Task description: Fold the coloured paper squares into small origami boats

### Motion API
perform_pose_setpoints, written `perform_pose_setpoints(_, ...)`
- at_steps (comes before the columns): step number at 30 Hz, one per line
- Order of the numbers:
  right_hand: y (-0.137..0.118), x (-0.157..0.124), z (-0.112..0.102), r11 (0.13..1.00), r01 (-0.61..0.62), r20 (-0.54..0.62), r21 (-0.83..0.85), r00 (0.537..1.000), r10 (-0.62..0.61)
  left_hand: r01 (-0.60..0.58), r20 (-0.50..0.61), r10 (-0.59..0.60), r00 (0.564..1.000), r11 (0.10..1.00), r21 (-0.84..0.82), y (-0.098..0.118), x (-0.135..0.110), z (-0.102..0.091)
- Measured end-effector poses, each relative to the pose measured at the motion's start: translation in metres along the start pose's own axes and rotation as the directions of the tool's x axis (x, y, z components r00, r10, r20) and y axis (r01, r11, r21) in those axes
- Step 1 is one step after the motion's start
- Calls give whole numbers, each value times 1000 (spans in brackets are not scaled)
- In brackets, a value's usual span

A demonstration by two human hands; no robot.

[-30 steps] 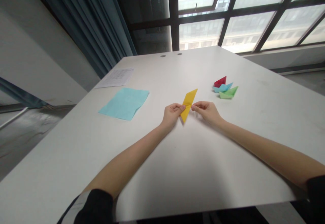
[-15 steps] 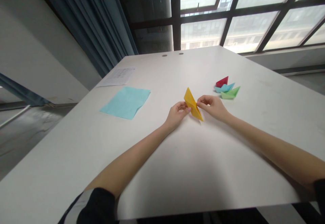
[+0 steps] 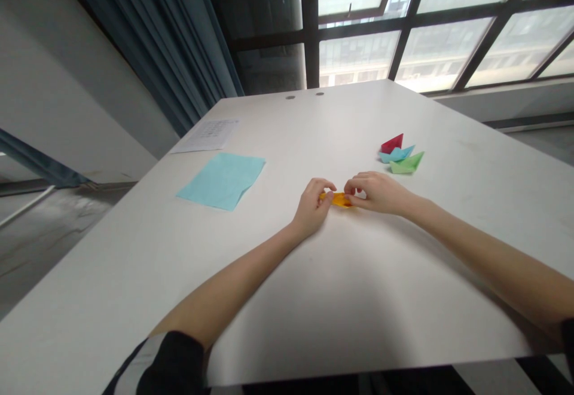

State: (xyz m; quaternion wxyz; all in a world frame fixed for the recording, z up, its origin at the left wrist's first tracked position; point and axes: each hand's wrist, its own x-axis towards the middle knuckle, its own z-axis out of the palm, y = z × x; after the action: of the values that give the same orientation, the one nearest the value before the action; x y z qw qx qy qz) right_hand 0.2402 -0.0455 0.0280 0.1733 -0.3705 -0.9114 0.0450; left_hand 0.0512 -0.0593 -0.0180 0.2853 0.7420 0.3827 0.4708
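Observation:
A folded yellow paper boat [image 3: 341, 200] lies low over the white table, its ends covered by my fingers. My left hand [image 3: 314, 204] pinches its left end between thumb and fingers. At the opposite end, my right hand [image 3: 374, 193] is closed on the paper with thumb and fingertips. Only the middle of the yellow paper shows, so its full shape is hidden. Just beyond my right hand stand three small paper boats: a red one [image 3: 391, 144], a blue one [image 3: 397, 154] and a green one [image 3: 407, 164], close together.
Light-blue paper sheets [image 3: 223, 181] lie to the left of my hands. Behind them, near the table's left edge, is a printed white sheet [image 3: 206, 136]. The white table [image 3: 287, 299] reaches back towards the windows [image 3: 359, 57], with a blue curtain [image 3: 179, 42] at the left.
The yellow paper has turned from standing steeply on edge to lying level and low. My right hand has moved slightly down and now grips its right end; the left has shifted little.

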Motion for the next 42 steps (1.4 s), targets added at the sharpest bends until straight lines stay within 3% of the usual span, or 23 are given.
perform_pose_setpoints(10,-2,0,-3,999,-19,176,-38,984,25,36,89,-67,994,951,307,-1,2,2)
perform_pose_setpoints(19,-7,-3,-4,995,-84,178,44,981,75,-9,172,-60,983,927,375,1,-1,3)
perform_pose_setpoints(31,-6,-2,17,978,-204,165,-49,964,209,-2,201,-87,976,914,406,7,0,1)
perform_pose_setpoints(42,-7,-2,16,986,-163,167,-18,972,164,10,214,-120,969,891,454,8,0,2)
